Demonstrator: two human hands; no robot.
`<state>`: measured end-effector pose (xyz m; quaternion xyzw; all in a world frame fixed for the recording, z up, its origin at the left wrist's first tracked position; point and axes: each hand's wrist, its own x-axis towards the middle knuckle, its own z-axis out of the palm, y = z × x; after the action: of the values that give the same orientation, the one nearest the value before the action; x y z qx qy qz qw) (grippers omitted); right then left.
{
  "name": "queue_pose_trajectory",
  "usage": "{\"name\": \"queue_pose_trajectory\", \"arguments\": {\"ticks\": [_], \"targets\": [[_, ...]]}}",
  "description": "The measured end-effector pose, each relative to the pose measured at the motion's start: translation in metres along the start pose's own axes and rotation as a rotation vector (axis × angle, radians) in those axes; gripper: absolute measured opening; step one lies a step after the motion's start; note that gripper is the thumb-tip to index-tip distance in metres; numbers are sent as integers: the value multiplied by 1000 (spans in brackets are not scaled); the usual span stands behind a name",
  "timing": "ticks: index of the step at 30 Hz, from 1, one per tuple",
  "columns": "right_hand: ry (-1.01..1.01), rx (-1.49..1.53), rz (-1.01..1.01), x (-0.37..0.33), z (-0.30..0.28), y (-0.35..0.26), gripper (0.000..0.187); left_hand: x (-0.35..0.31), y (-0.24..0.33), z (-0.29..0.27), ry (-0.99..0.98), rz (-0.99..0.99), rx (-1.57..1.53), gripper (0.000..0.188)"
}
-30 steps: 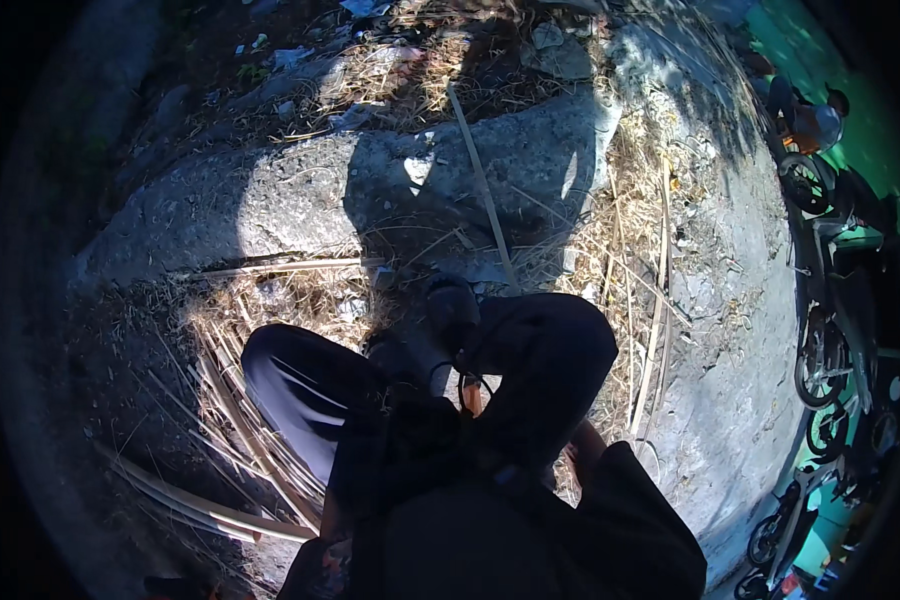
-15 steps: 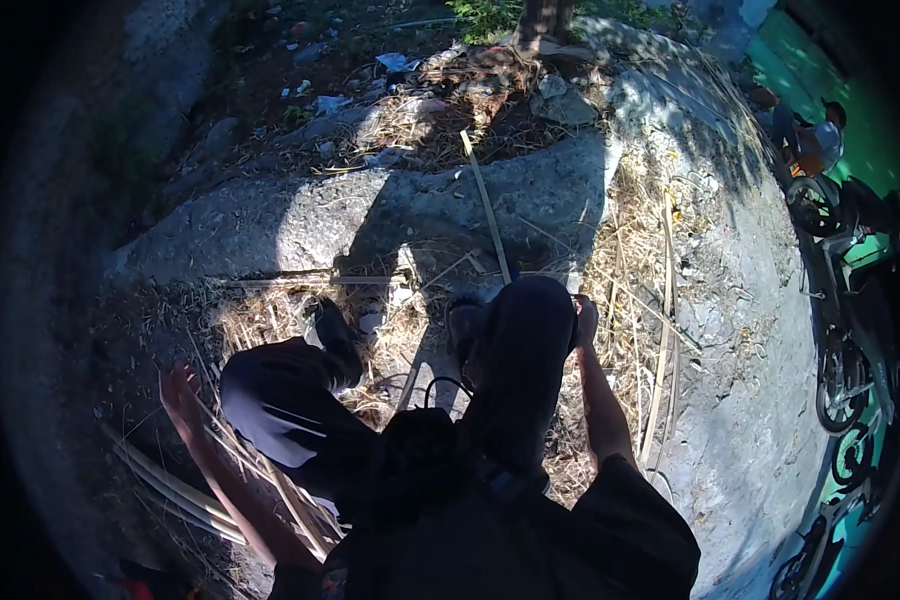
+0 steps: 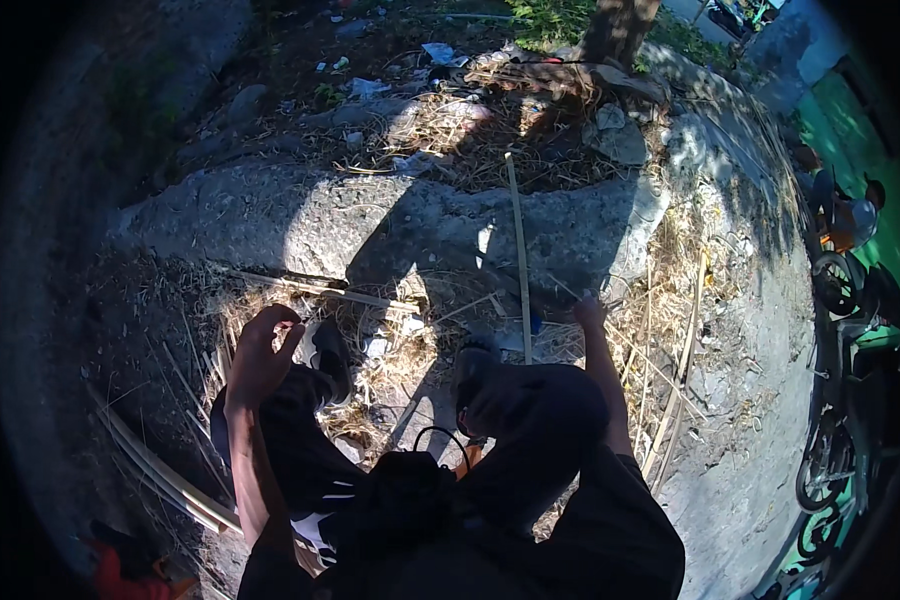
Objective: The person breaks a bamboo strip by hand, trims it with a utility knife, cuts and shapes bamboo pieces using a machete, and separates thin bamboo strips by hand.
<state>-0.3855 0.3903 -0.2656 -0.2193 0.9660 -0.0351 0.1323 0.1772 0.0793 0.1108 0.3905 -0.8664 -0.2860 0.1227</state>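
Observation:
My left hand (image 3: 263, 352) is raised over my left knee, its fingers curved and the thumb apart, with nothing seen between them. Beyond my right knee, my right hand (image 3: 589, 312) is closed; a thin line runs from its far side, but shade hides what it grips. A long pale flat strip, like split bamboo (image 3: 520, 250), rests against the low stone ledge (image 3: 450, 215), its near end close to my right shoe (image 3: 475, 370). Another pale strip (image 3: 350, 292) lies along the foot of the ledge, beyond my left shoe (image 3: 327, 360).
Long curved strips (image 3: 155, 470) lie at lower left, and more strips (image 3: 678, 390) to the right among dry shavings (image 3: 670, 270). A tree trunk (image 3: 620, 35) rises at the back. Parked motorbikes (image 3: 830, 450) and a seated person (image 3: 850, 215) are at far right.
My left hand has come up and inward, over my left knee. My right hand has moved slightly forward, and my right knee has lowered outward. The whole view has shifted.

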Motion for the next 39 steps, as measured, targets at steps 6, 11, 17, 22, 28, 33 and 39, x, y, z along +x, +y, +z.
{"name": "queue_pose_trajectory", "arguments": {"ticks": [6, 11, 17, 22, 28, 33, 39], "targets": [[382, 88, -314, -37, -53, -14, 21, 11, 4, 13, -24, 36, -42, 15], [531, 231, -752, -118, -197, -144, 18, 3, 41, -4, 38, 53, -354, 23], [334, 225, -1232, -231, -329, -251, 21, 9, 60, -16, -97, 98, -1002, 68], [86, 193, -1295, -294, -326, -322, 19, -10, 35, -26, -600, -19, -1305, 95], [617, -33, -1610, -302, -272, -349, 9, -29, 25, -23, -726, 89, -1150, 56], [508, 52, -1660, -334, -322, -374, 33, -34, -6, -12, -635, 10, -1152, 35], [614, 895, -1056, -299, -379, -357, 76, -30, 4, -9, -555, 122, -1218, 28]]}}
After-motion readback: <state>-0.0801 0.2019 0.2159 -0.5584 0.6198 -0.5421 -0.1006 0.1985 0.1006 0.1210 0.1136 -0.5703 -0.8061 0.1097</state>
